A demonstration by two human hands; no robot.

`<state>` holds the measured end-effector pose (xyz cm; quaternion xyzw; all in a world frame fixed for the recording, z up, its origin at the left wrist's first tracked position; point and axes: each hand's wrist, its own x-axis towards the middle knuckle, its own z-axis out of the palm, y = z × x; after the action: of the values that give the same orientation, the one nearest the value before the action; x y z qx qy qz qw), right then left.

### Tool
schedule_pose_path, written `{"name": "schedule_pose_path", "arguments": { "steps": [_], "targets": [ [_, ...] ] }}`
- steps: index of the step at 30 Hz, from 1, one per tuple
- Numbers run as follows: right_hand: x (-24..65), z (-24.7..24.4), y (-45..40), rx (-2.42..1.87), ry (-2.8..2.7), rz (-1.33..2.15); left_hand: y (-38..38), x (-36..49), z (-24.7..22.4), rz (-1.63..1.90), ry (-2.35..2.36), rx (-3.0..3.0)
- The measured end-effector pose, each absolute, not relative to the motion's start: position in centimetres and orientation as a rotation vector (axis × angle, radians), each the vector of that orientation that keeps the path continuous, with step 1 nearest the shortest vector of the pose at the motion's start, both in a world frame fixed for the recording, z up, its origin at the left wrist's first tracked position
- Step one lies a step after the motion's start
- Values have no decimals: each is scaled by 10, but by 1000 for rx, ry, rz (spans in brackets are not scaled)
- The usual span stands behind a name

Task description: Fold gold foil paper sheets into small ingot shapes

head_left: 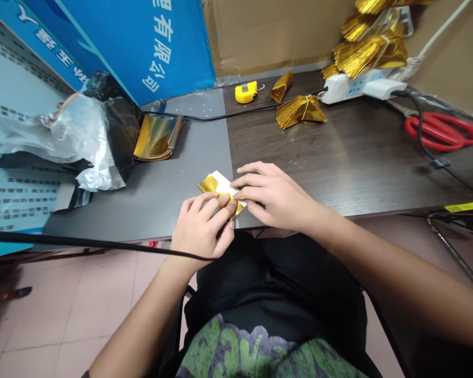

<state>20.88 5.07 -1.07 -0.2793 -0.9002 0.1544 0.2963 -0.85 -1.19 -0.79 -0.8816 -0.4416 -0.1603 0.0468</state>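
A small sheet of gold foil paper [208, 184], partly folded and showing its white underside, lies at the table's front edge. My left hand [202, 223] is on its near side, fingers bent and closed on the gold fold with the thumb tucked close. From the right, my right hand [274, 197] reaches over with fingers stretched and apart, its fingertips touching the paper's right end. Part of the sheet is hidden under the fingers. A stack of flat gold foil paper [155, 137] lies at the left, beyond my left hand.
Behind are a yellow tape measure [246, 92], a folded gold piece [282, 86] and a tied gold bundle [300, 111]. A black cable crosses the table to a white power strip [345, 86]. Red-handled scissors [443, 131] lie right; plastic bags [90, 136] sit left.
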Motion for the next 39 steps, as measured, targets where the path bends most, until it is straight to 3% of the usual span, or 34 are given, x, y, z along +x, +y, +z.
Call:
{"name": "schedule_pose_path", "arguments": {
  "steps": [10, 24, 31, 39],
  "targets": [
    [215, -4, 4, -883, -2531, 294, -14, -10, -7, -498, -1338, -2720],
    [210, -6, 2, -902, -2529, 265, -25, -20, -24, -584, -1059, -2550],
    [208, -6, 1, -904, -2559, 257, -28, -22, -29, -742, -1148, -2593],
    [203, -7, -5, -920, -2562, 181, -30, -16, -18, -624, -1270, -2632]
  ]
}}
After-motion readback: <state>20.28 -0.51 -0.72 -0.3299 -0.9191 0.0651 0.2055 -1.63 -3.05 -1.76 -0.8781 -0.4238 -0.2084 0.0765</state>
